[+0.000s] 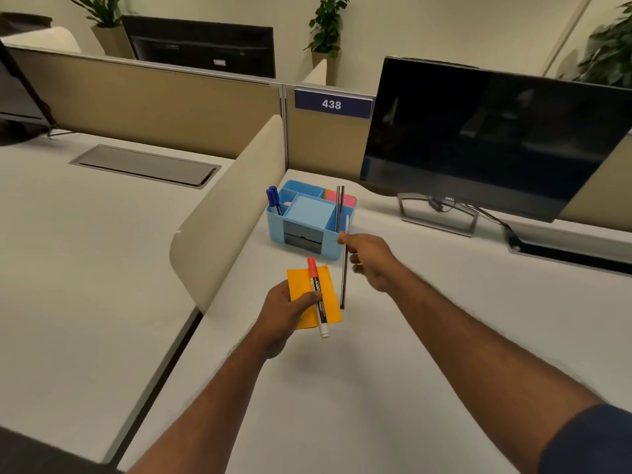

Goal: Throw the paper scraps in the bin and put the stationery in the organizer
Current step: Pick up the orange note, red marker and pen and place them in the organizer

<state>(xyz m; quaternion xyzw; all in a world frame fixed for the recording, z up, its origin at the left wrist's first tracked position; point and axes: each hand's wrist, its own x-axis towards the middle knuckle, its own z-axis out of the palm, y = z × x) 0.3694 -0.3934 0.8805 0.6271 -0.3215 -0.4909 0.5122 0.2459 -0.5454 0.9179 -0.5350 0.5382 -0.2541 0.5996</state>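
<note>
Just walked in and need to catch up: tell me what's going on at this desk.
A person is tidying stationery into the blue organizer. The left hand holds an orange sticky pad and a red-capped marker together. The right hand holds a thin pencil just in front of the organizer, which already contains blue markers and a pen. No bin is in view.

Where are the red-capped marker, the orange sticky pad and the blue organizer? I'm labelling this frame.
red-capped marker (317,295): head view, on its white barrel.
orange sticky pad (329,289): head view, on its bare right half.
blue organizer (275,227): head view, on its front wall.
</note>
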